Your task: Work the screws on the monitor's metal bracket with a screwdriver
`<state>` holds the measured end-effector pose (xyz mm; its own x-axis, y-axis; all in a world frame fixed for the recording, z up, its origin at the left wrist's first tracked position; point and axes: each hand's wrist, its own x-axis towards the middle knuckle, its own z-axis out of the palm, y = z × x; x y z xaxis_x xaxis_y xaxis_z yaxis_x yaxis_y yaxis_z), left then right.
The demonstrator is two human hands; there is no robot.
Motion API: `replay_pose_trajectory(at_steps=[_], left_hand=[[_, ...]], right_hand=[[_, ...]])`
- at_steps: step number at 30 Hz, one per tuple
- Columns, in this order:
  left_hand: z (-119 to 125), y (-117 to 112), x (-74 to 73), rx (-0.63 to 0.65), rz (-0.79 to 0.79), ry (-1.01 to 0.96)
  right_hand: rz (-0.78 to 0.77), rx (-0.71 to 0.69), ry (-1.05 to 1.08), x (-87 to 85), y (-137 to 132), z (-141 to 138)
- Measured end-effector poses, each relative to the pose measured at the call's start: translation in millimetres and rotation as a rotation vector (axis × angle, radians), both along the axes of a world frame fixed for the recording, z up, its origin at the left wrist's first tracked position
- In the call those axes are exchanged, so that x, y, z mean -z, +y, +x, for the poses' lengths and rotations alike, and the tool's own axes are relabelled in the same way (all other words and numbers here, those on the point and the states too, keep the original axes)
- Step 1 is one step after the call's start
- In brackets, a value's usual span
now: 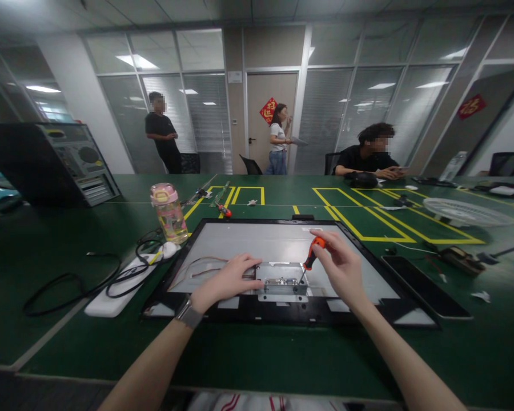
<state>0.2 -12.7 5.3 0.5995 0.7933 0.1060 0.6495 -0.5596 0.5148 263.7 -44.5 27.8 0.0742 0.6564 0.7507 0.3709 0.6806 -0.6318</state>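
A flat display panel [248, 241] with a black frame lies back side up on the green table in front of me. Near its lower middle sits a metal bracket [280, 283]. My right hand [340, 268] grips an orange-and-black screwdriver [312, 256] by its handle end, the shaft slanting down to the bracket's right end. Whether the tip sits on a screw is too small to tell. My left hand [229, 278] rests with fingers stretched out at the bracket's left side. Thin cables [201, 261] run across the panel left of that hand.
Left of the panel are a white power strip [111, 302] with a black cable and a pink-lidded bottle [168, 211]. A second screwdriver [225, 211] lies behind it. At right lies a black phone-like slab [424, 285]. A computer case [81, 162] stands far left. Three people are beyond the table.
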Motion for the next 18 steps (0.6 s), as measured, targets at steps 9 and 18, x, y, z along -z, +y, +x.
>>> replay_pose_trajectory(at_steps=[9,18], left_hand=[[1.9,-2.0,-3.5,0.002,-0.005,-0.009],[1.8,-3.1,-5.1,-0.009,-0.034,0.003]], right_hand=[[-0.071,-0.100,0.038,-0.4,-2.3,-1.4],[-0.052,-0.108,0.043,0.3,-1.3,1.5]])
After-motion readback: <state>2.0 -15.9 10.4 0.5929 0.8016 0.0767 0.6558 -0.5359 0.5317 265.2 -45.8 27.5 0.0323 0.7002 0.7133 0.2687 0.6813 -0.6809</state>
